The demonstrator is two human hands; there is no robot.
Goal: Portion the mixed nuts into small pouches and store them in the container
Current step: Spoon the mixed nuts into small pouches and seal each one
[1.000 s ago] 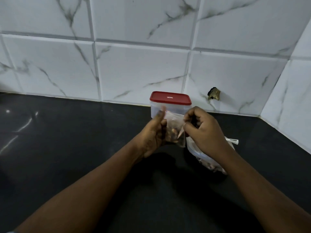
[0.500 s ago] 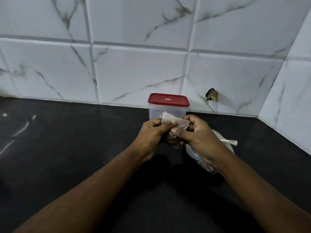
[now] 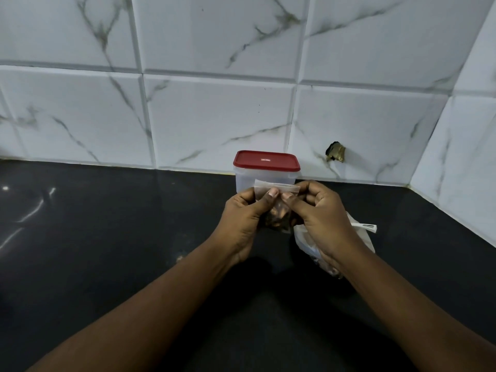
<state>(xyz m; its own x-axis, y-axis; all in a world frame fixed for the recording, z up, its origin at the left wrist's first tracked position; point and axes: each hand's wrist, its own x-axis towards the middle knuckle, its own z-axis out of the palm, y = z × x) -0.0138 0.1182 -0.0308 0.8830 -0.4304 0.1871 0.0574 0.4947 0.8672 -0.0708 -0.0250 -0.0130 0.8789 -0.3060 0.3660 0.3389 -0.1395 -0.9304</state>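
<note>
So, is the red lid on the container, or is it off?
On. The red lid sits flat on the container, covering its whole top.

Left grip (image 3: 243, 221) and right grip (image 3: 319, 218) together, both pinching, thumbs adjacent.

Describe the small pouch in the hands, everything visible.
The small pouch is clear thin plastic, with a flat strip along its top edge and brown nuts filling its lower half. It hangs roughly upright in front of the red-lidded container. The left hand and right hand pinch it just under the strip.
</note>
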